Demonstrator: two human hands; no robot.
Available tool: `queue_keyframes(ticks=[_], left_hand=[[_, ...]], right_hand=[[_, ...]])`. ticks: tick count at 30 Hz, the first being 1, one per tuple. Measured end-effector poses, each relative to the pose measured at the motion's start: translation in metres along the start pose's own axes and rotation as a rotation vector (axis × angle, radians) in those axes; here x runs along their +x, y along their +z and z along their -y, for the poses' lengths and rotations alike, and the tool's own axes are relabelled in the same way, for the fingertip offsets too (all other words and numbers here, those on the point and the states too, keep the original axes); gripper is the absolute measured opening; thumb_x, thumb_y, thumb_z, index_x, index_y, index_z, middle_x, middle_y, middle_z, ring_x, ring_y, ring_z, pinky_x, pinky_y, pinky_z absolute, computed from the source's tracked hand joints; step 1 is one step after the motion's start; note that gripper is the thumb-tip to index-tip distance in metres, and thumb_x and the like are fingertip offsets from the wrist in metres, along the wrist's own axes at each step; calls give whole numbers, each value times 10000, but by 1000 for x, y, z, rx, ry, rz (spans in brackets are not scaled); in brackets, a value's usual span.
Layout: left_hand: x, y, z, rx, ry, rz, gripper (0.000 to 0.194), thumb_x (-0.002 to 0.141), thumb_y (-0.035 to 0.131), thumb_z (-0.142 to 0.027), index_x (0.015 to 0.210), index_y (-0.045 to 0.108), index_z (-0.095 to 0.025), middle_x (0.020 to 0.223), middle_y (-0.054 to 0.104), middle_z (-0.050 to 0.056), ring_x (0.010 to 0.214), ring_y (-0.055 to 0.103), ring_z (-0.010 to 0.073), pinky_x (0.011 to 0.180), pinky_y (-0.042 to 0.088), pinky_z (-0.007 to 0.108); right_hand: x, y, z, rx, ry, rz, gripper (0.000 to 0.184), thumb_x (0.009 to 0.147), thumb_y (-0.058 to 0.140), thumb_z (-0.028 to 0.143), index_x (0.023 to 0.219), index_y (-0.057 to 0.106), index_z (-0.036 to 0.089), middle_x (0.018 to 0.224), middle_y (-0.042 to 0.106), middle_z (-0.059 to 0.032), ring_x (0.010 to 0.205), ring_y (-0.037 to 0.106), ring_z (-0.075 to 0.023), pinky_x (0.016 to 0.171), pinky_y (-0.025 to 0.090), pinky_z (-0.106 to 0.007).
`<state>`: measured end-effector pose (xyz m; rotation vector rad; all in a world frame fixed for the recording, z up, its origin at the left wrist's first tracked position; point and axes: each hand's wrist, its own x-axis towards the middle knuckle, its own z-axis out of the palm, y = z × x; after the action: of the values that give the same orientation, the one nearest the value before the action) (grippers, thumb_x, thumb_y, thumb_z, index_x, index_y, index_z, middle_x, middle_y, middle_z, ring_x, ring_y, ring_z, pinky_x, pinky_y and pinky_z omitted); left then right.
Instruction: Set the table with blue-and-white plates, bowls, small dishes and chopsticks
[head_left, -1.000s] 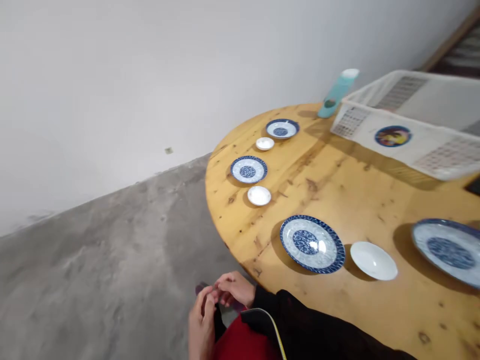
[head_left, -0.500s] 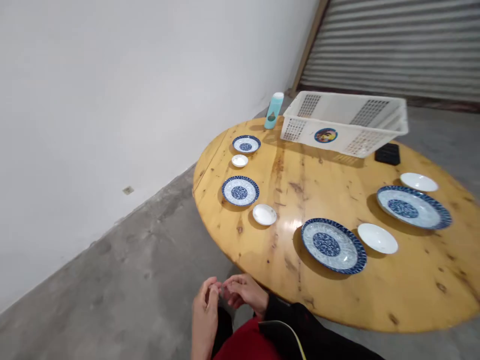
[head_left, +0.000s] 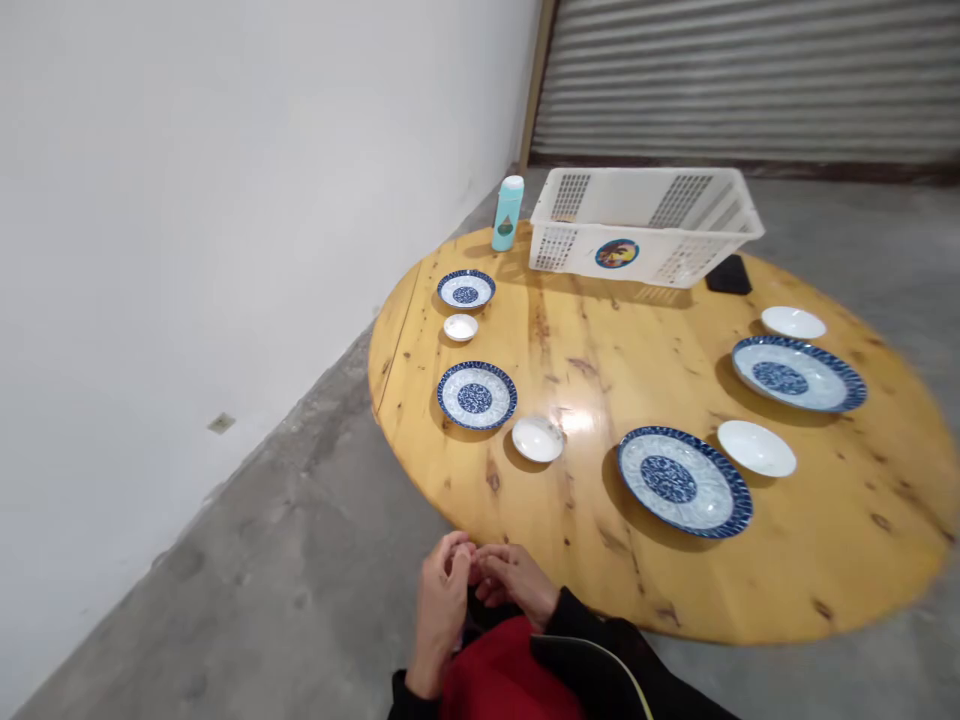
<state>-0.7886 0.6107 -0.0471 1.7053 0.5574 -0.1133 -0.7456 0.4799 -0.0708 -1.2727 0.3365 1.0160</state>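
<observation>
Head view showed both hands low in front, by the near edge of the round wooden table (head_left: 847,570). The left hand (head_left: 441,600) had its fingers curled and its thumb raised close to them. The right hand (head_left: 521,585) was bent inward too, its fingers curled toward the left hand's fingertips. Whether the fingertips touched or pinched anything small could not be told. Black sleeves (head_left: 626,645) covered the arms, with red cloth (head_left: 502,680) between them.

Nearest the hands on the table was the near left dish (head_left: 538,439), white and upright, just beside the near left plate (head_left: 476,397), which had a blue rim and blue centre. Beyond these sat the small far left dish (head_left: 460,327) and, just behind it, the far left plate (head_left: 466,290), patterned alike.

On the other side, the near right plate (head_left: 684,483) lay beside the near right dish (head_left: 757,448). Farther back, the far right plate (head_left: 799,374) had the far right dish (head_left: 793,323) close behind it.

At the table's far side stood a white basket (head_left: 660,250) with an oval sticker (head_left: 617,253). A light blue bottle (head_left: 507,215) stood upright left of it, and a flat black object (head_left: 729,275) lay near its right end. Behind were a white wall (head_left: 225,200) and a ribbed shutter (head_left: 735,80).
</observation>
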Motion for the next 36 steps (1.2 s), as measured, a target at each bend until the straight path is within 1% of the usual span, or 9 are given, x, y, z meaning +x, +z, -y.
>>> queue_keyframes(ticks=[4, 7, 13, 16, 21, 25, 28, 32, 36], left_hand=[[29, -13, -26, 115, 35, 17, 402, 835, 540, -486, 987, 721, -161, 979, 780, 126, 923, 720, 263, 842, 562, 371], [54, -21, -52, 142, 43, -4, 413, 830, 546, -497, 990, 723, -159, 962, 775, 122, 906, 722, 259, 817, 563, 367], [121, -29, -83, 50, 29, 1, 454, 811, 597, -515, 1003, 732, -126, 959, 765, 138, 873, 720, 231, 758, 546, 324], [176, -35, -94, 13, 45, -9, 436, 803, 627, -508, 971, 736, -120, 917, 759, 124, 811, 706, 197, 733, 528, 296], [297, -36, -124, -68, 103, 37, 366, 826, 640, -460, 946, 710, -121, 901, 740, 109, 771, 679, 159, 720, 508, 267], [394, -27, -153, -59, 100, 101, 260, 893, 590, -367, 883, 675, -122, 861, 715, 96, 724, 657, 132, 695, 494, 245], [459, -16, -169, -29, 85, 122, 225, 924, 557, -308, 825, 647, -127, 815, 693, 81, 690, 638, 115, 673, 476, 229], [527, 5, -181, 21, 70, 151, 271, 947, 556, -320, 748, 601, -142, 768, 672, 71, 635, 609, 105, 629, 452, 222], [572, 30, -190, 73, 67, 181, 327, 952, 581, -365, 707, 581, -148, 713, 662, 63, 575, 582, 100, 593, 435, 226]], right_hand=[[18, 12, 31, 110, -73, 29, 380, 572, 731, 422, 821, 667, 142, 674, 700, -16, 527, 615, -109, 516, 442, -230], [27, 12, 51, 182, -121, 27, 387, 565, 750, 433, 807, 666, 142, 694, 708, -27, 528, 615, -111, 508, 436, -231], [36, 3, 66, 307, -121, -82, 404, 562, 797, 450, 799, 662, 152, 682, 707, -31, 533, 599, -109, 502, 429, -224], [42, 0, 69, 371, -107, -154, 451, 535, 838, 473, 802, 668, 152, 699, 721, -44, 544, 604, -116, 517, 436, -229], [58, 0, 86, 456, -109, -377, 566, 456, 901, 539, 802, 696, 141, 720, 739, -75, 560, 613, -141, 541, 466, -260], [76, 15, 101, 560, -108, -589, 628, 421, 933, 559, 837, 724, 138, 763, 756, -99, 602, 632, -161, 569, 493, -281], [92, 32, 107, 640, -84, -686, 639, 407, 941, 576, 836, 741, 146, 784, 768, -106, 618, 644, -171, 577, 505, -295], [112, 49, 111, 691, -52, -702, 610, 424, 947, 572, 834, 761, 161, 801, 778, -112, 638, 661, -186, 593, 527, -314], [122, 50, 114, 720, -30, -778, 606, 423, 938, 589, 838, 782, 176, 838, 786, -126, 656, 680, -216, 607, 561, -348]])
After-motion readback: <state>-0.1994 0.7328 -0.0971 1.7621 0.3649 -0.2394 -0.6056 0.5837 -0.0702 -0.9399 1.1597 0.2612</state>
